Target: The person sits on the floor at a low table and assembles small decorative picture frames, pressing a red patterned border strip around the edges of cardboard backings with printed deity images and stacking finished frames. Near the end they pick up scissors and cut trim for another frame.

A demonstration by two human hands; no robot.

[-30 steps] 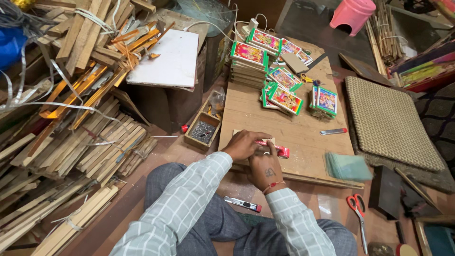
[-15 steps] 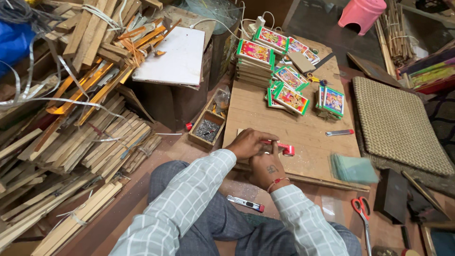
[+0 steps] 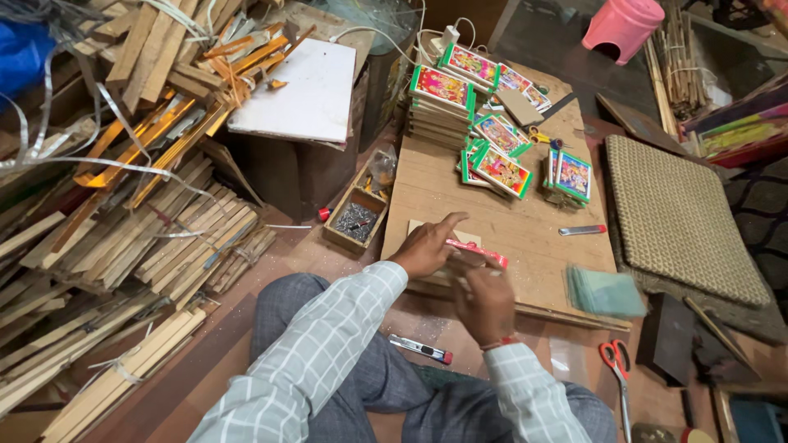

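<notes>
Workshop floor, low wooden board amid stacked wood strips. Stack of colourful framed pictures at the far end. Left hand flat, fingers open, pressing a small cardboard-backed piece at the near edge. Right hand closed on a red tool across it. Advised: firm press, tool square. Piece: tan, rectangular, mostly covered.
</notes>
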